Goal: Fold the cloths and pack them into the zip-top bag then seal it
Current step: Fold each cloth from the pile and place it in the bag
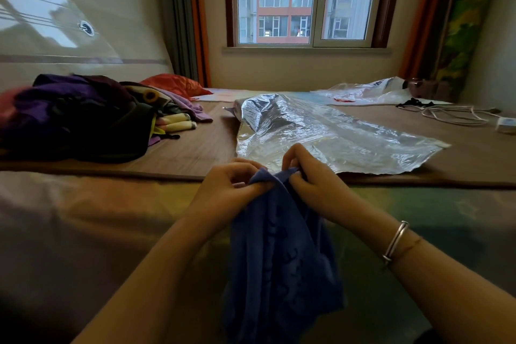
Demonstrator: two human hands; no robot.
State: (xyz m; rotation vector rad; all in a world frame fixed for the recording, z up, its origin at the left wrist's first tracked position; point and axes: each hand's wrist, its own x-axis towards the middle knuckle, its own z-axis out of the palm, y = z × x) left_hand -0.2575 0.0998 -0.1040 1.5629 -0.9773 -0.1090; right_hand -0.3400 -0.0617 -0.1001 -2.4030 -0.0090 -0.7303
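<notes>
Hanging nearest the camera, a blue cloth is drooping in soft folds between both forearms, its top edge bunched. Each hand is pinching that edge: the left hand and the right hand are sitting close together. Just beyond them, a clear zip-top bag is lying crinkled and flat on the brown surface, seemingly holding nothing. More cloths are lying heaped at left.
</notes>
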